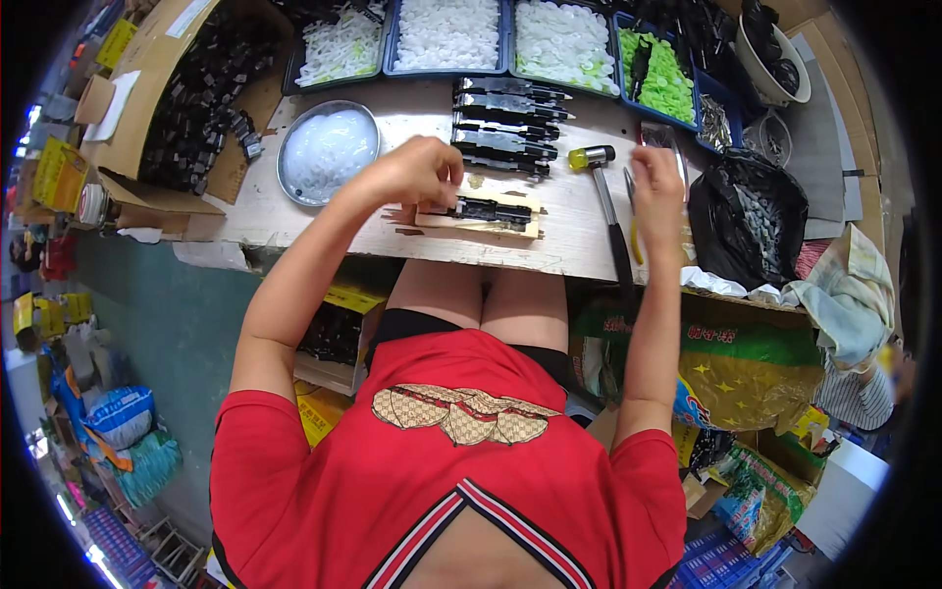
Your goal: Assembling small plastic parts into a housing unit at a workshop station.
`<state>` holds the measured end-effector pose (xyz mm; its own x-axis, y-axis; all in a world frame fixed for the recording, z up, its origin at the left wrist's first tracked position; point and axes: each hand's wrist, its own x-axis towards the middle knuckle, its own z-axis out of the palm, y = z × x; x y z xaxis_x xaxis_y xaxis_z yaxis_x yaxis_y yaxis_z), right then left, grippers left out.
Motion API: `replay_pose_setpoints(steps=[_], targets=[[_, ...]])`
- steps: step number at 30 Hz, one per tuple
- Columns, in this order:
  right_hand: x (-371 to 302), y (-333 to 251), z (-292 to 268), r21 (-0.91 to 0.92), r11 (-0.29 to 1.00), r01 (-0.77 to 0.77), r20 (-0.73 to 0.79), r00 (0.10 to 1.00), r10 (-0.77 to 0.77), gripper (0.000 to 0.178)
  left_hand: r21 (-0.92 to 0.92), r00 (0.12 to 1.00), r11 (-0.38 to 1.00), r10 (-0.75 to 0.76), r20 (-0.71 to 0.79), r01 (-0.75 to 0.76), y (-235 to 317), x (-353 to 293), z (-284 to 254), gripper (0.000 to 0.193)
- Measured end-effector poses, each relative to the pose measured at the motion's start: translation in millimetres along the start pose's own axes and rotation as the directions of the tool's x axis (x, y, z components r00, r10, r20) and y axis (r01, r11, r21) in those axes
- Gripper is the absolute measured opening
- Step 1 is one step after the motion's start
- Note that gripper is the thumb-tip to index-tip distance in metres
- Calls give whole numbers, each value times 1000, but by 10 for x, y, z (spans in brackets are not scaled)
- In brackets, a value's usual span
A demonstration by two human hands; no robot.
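Left hand: the left hand (424,175) has its fingers curled downward, tips at the near-left end of the jig; whether they are clamped on a piece or merely touching, cannot tell.
Right hand: the right hand (657,179) is raised with fingers bent, well apart from the left; whether its fingertips meet on anything, cannot tell.
Black assembly: one long black assembly (496,210) lies just right of the left hand's fingertips, well to the left of the right hand.
Wooden jig: a pale wooden jig (533,230) carries that assembly on the counter (579,250), below and right of the left hand.
Finished row: several similar black units (505,128) lie stacked side by side, beyond and right of the left hand.
Hammer: a hammer (607,201) with a yellow-and-metal head lies just left of the right hand.
Hand tool: a yellow-handled tool (637,245) lies beside the right hand, partly hidden.
Bowl contents: whitish translucent material (329,147), left of the left hand.
Small parts: white pieces (446,34) beyond the left hand; green pieces (662,83) beyond the right.
Bag: an open black bag (741,221), right of the right hand.
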<state>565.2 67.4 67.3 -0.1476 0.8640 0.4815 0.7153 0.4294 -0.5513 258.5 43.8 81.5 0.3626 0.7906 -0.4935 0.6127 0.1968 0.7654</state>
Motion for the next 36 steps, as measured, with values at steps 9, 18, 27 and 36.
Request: replay_pose_setpoints(steps=[9, 18, 27, 36], targets=[[131, 714, -302, -617, 781, -101, 183, 946, 267, 15, 659, 758, 723, 544, -360, -207, 787, 1084, -307, 14], [219, 811, -217, -642, 751, -155, 202, 911, 360, 16, 775, 835, 611, 502, -226, -158, 992, 1795, -174, 27], [178, 972, -231, -498, 840, -217, 137, 936, 324, 15, 697, 743, 687, 573, -347, -204, 883, 1848, -319, 13], [140, 963, -246, -104, 975, -197, -30, 980, 195, 14, -358, 847, 811, 287, -447, -464, 985, 1229, -225, 13]])
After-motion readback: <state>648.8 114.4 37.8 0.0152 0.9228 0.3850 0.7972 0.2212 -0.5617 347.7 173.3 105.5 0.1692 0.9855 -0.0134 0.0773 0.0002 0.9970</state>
